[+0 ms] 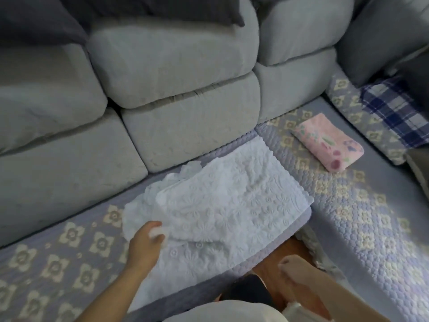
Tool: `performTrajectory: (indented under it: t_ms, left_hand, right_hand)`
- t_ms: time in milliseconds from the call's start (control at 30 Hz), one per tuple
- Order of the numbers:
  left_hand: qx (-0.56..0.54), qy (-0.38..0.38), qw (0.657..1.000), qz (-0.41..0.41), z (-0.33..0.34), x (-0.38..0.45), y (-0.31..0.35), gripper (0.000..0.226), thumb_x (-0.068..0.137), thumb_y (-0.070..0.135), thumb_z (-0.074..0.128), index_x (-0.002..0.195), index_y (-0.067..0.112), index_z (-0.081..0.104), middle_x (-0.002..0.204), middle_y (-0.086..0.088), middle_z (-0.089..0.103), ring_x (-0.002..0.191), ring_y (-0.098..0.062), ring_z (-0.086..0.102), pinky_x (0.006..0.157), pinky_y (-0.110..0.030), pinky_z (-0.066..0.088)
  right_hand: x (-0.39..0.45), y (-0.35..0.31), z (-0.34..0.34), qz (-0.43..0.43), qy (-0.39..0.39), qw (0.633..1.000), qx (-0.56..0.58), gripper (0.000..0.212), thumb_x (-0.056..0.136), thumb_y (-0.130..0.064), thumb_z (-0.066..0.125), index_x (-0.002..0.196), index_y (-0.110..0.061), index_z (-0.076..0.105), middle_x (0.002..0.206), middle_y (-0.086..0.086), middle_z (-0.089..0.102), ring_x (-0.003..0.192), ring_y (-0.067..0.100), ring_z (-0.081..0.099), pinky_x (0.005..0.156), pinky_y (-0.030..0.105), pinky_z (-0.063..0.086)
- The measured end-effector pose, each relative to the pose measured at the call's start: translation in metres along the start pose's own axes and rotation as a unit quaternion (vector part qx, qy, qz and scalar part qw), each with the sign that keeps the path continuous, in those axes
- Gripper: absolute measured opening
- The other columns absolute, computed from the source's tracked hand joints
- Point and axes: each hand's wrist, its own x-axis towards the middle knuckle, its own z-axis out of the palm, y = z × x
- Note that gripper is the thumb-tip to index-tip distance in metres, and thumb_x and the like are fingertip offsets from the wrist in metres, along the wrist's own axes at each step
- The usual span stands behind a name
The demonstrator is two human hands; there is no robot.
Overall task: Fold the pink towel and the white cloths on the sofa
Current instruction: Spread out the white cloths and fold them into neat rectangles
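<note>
Left hand has a grip on the white cloth's near-left corner, pink towel sits folded far right of it. Right hand loosely curled, holding nothing.

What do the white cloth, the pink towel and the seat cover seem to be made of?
White cloth: probably cotton, matte, embossed with flowers, scalloped edge. Pink towel: soft, likely terry, printed with flowers, folded thick. Seat cover: quilted fabric, stitched into small puffs with cream flower motifs.
</note>
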Motion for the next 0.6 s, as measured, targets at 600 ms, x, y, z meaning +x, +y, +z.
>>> performTrajectory:
  t_ms: [600]
  left_hand:
    - [0.001, 0.438, 0.882, -0.176, -0.078, 0.020, -0.047, 0.011, 0.099, 0.031, 0.058, 0.097, 0.022, 0.064, 0.079, -0.008, 0.061, 0.069, -0.031, 0.057, 0.060, -0.038, 0.045]
  right_hand:
    - [0.195, -0.337, 0.006, -0.576, 0.003, 0.785, -0.229, 0.033, 0.096, -0.016, 0.065, 0.129, -0.013, 0.065, 0.130, 0.007, 0.063, 0.122, 0.027, 0.053, 0.103, 0.033, 0.039]
